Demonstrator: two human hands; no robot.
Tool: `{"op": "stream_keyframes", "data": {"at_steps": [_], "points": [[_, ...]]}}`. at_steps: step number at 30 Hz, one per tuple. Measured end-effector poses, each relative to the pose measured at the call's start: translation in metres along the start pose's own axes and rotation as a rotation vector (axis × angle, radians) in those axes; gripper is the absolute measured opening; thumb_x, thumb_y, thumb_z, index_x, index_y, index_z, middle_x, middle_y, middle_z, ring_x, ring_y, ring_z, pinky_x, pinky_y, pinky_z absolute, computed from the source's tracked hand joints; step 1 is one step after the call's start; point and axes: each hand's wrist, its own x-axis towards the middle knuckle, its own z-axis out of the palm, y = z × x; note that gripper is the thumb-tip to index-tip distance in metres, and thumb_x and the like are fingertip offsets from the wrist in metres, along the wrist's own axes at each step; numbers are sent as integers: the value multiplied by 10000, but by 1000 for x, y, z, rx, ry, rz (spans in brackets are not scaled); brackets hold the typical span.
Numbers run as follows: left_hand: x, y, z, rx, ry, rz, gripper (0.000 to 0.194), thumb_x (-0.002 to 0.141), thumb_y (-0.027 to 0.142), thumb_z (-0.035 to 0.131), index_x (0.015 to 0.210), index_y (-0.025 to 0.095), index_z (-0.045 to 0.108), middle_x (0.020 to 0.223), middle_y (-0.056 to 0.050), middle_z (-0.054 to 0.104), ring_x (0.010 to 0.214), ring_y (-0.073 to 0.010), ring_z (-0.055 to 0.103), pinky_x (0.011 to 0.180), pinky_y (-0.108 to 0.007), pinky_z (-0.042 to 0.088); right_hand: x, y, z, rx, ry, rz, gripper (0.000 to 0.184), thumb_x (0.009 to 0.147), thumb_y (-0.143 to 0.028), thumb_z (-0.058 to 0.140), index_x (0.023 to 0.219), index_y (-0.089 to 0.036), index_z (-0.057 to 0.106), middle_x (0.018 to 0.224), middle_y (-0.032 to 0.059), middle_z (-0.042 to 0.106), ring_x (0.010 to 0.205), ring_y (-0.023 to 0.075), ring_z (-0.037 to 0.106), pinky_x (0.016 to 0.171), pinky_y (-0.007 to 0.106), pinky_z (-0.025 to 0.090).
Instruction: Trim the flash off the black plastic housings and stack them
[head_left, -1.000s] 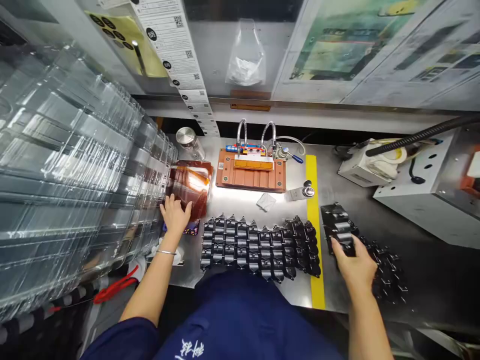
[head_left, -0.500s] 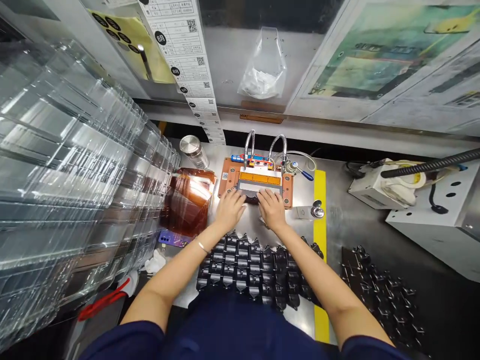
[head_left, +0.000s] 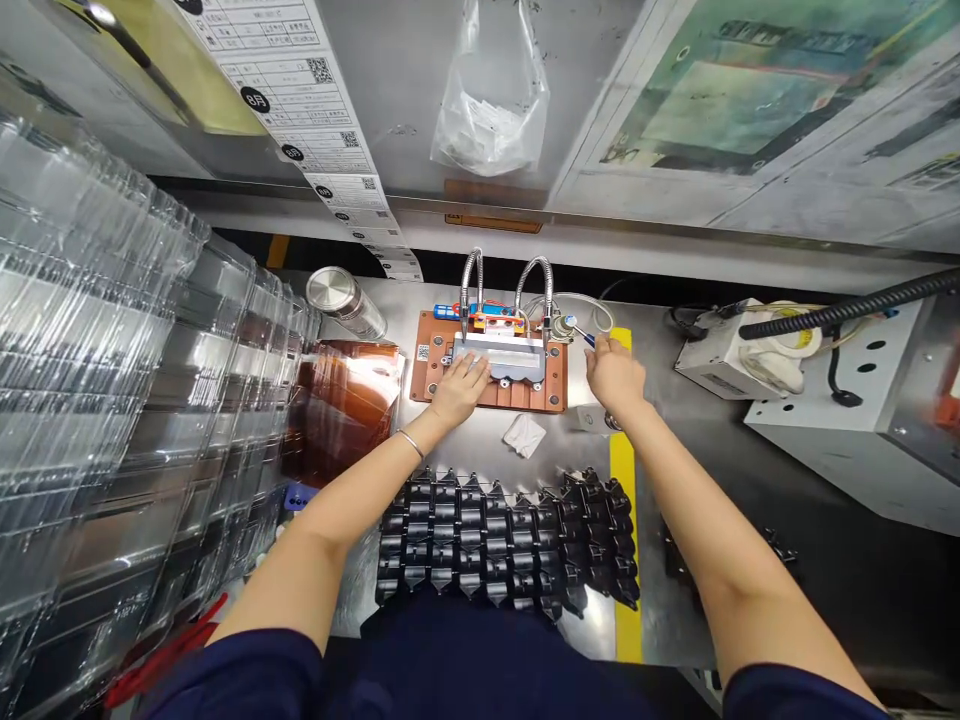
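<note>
My left hand lies flat with fingers stretched out on a dark part seated in the copper-coloured fixture at the back of the bench. My right hand has its fingers curled around a blue-handled tool at the fixture's right edge; what the fingers hold is partly hidden. Two bendable metal nozzles arch over the fixture. Rows of black plastic parts lie in front of me.
Tall stacks of clear plastic trays fill the left. Amber film sheets and a steel canister sit left of the fixture. A white wipe, a yellow floor-tape stripe, grey equipment boxes and more black parts lie to the right.
My right hand left the part in the fixture and moved right to the blue-handled tool. My left hand stayed on the part. The camera tilted slightly upward.
</note>
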Motion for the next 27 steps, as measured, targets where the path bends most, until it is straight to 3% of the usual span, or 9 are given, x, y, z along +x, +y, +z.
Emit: {"op": "stream_keyframes", "data": {"at_steps": [3, 7, 12, 14, 16, 18, 20, 24, 27], "points": [[0, 2, 0, 25, 17, 18, 305, 921, 139, 446, 1155, 129, 643, 1255, -168, 631, 1256, -286, 529, 1049, -510, 429, 7, 4, -2, -68, -68, -8, 406, 930, -238, 367, 1231, -103, 603, 1082, 218, 658, 925, 311, 598, 712, 395, 462], [3, 3, -6, 10, -10, 13, 313, 923, 128, 429, 1156, 129, 639, 1270, -149, 625, 1265, -280, 521, 1056, -496, 431, 23, 15, -9, -59, -61, -41, 374, 922, -202, 386, 1171, -110, 650, 1043, 219, 667, 927, 308, 588, 730, 403, 441], [4, 4, -16, -130, -35, -99, 308, 954, 246, 416, 1145, 159, 640, 1272, -135, 628, 1292, -245, 496, 1114, -472, 364, 32, 15, -14, 81, 37, 32, 399, 911, -227, 401, 1214, -99, 627, 1218, 237, 601, 1030, 361, 557, 815, 494, 431], [8, 2, -19, -139, 22, -234, 354, 953, 331, 418, 1197, 153, 602, 1325, -163, 581, 1333, -271, 443, 1141, -528, 286, 24, 1, -11, 170, 119, 67, 426, 909, -277, 413, 1256, -100, 586, 1273, 236, 566, 1078, 359, 545, 852, 503, 438], [14, 0, -20, -157, 106, -486, 438, 923, 402, 465, 1252, 124, 542, 1397, -223, 490, 1372, -330, 369, 1137, -600, 210, 8, -22, -2, 374, 135, 84, 472, 894, -336, 440, 1296, -108, 535, 1239, 214, 595, 1055, 323, 578, 877, 481, 460], [17, 3, -20, -212, 160, -721, 529, 857, 453, 568, 1252, 106, 510, 1417, -271, 439, 1377, -383, 334, 1119, -634, 187, -15, -48, 10, 680, 43, 95, 517, 861, -381, 474, 1305, -118, 507, 1152, 178, 652, 983, 285, 630, 870, 451, 495], [12, 12, -23, -278, 155, -818, 592, 776, 454, 673, 1217, 101, 499, 1381, -299, 457, 1353, -411, 359, 1098, -635, 222, -43, -70, 18, 937, -30, 134, 569, 825, -406, 505, 1319, -127, 472, 1166, 169, 653, 1014, 273, 638, 879, 440, 512], [-35, 48, -41, -410, 136, -824, 581, 740, 351, 720, 1192, 117, 440, 1132, -230, 625, 1155, -341, 575, 965, -527, 455, -105, -81, 16, 1158, 2, 176, 661, 770, -381, 556, 1361, -134, 395, 1219, 188, 613, 1062, 260, 628, 874, 417, 528], [-85, 74, -67, -397, 281, -576, 428, 801, 242, 637, 1172, 174, 434, 1041, -128, 649, 1060, -254, 630, 918, -452, 514, -144, -69, 0, 1148, 24, 73, 453, 774, -303, 486, 1207, -180, 537, 1180, 143, 612, 1027, 227, 628, 819, 358, 541]]}}
